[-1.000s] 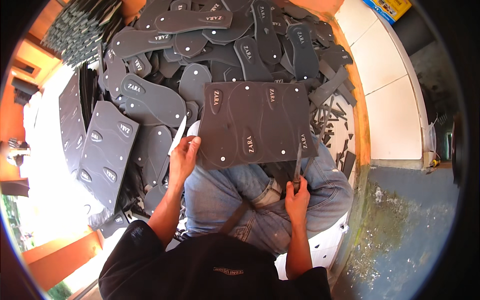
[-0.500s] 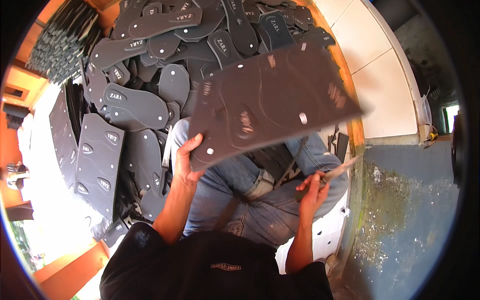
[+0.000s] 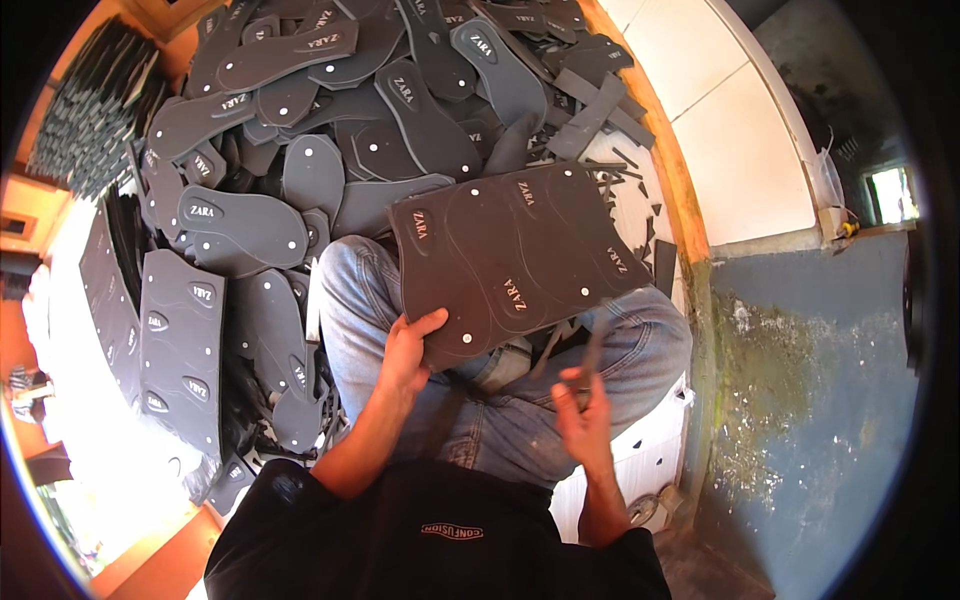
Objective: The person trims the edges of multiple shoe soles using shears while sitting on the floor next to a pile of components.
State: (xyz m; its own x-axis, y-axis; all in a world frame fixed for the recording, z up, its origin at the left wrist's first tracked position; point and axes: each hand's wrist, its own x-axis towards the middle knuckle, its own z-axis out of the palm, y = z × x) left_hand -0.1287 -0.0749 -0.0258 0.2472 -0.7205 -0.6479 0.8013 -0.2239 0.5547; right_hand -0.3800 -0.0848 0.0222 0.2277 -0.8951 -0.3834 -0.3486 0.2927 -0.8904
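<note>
My left hand (image 3: 404,354) grips the near left corner of a dark foam sheet (image 3: 550,240), thumb on top. The sheet is marked with curved sole outlines, white dots and small printed patches, and it lies tilted over my crossed legs (image 3: 360,300). Just off the sheet's near edge, my right hand (image 3: 584,420) is closed around a knife (image 3: 595,350). Its blade points up and away from me and is smeared by motion; the handle is mostly hidden in my fingers.
A heap of cut black shoe soles (image 3: 420,120) spreads beyond my knees. Uncut sheets (image 3: 182,345) lean at the left, near a tall stack (image 3: 95,110) of dark pieces. Foam scraps (image 3: 610,180) litter the floor beside a wooden edge (image 3: 680,190) and a tiled ledge (image 3: 735,140).
The sheet has come down and nearer my lap, its blur gone, still in my left hand. My right hand has moved left with the knife, whose blade now points more upward.
</note>
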